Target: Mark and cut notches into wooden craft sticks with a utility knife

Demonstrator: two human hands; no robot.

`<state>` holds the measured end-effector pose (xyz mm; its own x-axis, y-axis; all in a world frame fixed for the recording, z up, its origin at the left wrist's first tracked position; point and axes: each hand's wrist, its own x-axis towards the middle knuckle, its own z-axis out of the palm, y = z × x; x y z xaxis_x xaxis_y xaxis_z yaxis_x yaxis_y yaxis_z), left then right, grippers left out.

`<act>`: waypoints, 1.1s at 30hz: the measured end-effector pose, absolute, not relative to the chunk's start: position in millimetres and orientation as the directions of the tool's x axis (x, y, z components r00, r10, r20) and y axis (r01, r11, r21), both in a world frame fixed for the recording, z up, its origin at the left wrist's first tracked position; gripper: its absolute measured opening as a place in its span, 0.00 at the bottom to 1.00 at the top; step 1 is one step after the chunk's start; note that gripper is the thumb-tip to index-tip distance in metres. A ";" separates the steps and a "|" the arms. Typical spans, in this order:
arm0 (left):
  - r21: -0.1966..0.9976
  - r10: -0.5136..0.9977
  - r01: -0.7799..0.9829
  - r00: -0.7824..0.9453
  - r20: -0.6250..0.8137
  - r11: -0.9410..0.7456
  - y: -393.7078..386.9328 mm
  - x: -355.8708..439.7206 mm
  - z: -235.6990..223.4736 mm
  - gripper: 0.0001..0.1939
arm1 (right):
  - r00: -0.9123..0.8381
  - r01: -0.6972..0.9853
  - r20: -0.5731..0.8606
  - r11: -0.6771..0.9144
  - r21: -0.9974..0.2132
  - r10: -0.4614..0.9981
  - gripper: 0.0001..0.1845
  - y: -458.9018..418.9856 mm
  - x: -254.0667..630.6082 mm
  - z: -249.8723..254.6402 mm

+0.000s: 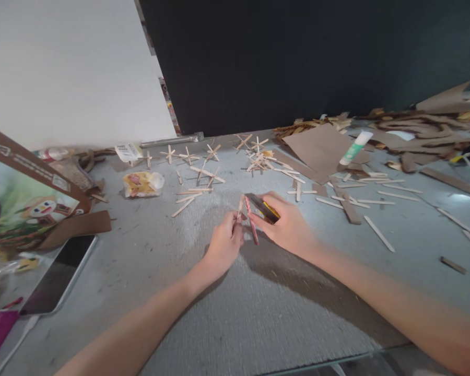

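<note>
While the left hand [224, 241] is pinching a short wooden stick [240, 207] narrowly between thumb and fingers, the right hand [285, 222] is gripping a dark tool with yellow markings [263, 206], its thumb touching a thin red strip [253, 225]. Both hands are meeting over the middle of a grey table [211, 324], the stick's upper end standing just beside the tool's tip; whether they are touching, I cannot tell. Judging by this, the person is probably trimming or fixing the stick, and the next move seems to be calling for a firm left pinch and small, careful right-hand control. Beyond, crossed sticks [188, 156] are lying in groups; loose sticks [379, 233] are lying rightward, near a green-and-white tube [353, 150].
</note>
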<state>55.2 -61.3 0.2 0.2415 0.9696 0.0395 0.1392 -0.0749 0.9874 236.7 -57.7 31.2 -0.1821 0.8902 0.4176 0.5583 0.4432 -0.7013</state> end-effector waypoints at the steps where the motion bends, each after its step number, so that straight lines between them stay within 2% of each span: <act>1: 0.979 0.967 0.179 0.249 0.056 -0.102 -62.5 54.6 0.4 0.05 | -0.206 0.596 0.487 0.504 -0.625 0.848 0.15 -57.2 236.8 28.0; 3: 0.950 0.962 0.269 0.257 0.089 -0.160 -64.8 53.7 1.7 0.03 | -0.276 0.642 0.557 0.582 -0.499 0.783 0.18 -56.6 236.9 21.8; 6: 0.909 0.957 0.357 0.265 0.122 -0.215 -66.8 53.4 4.1 0.06 | -0.368 0.702 0.548 0.611 -0.366 0.751 0.19 -57.7 236.7 14.6; 9: 0.900 0.951 0.364 0.276 0.141 -0.239 -66.6 53.4 3.6 0.10 | -0.425 0.731 0.532 0.624 -0.277 0.733 0.22 -60.1 236.2 10.8; 12: 0.890 0.945 0.371 0.283 0.163 -0.264 -66.0 52.3 0.4 0.11 | -0.442 0.733 0.547 0.638 -0.236 0.711 0.23 -61.7 235.4 8.8; 15: 0.880 0.939 0.378 0.291 0.181 -0.287 -66.1 51.0 -2.8 0.11 | -0.428 0.713 0.586 0.656 -0.249 0.688 0.21 -62.2 234.1 7.0; 20: 0.892 0.943 0.358 0.282 0.178 -0.275 -66.0 51.8 -4.2 0.11 | -0.366 0.665 0.632 0.667 -0.336 0.683 0.18 -61.8 231.2 4.5; 33: 0.903 0.943 0.320 0.260 0.207 -0.286 -66.6 53.1 -4.8 0.07 | -0.249 0.567 0.552 0.582 -0.583 0.795 0.14 -60.7 222.3 12.2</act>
<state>53.1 -66.6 -4.8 0.2601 0.9431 0.2071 0.3195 -0.2865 0.9032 222.3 -60.7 12.2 -0.2493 0.7955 0.5523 0.5667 0.5823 -0.5829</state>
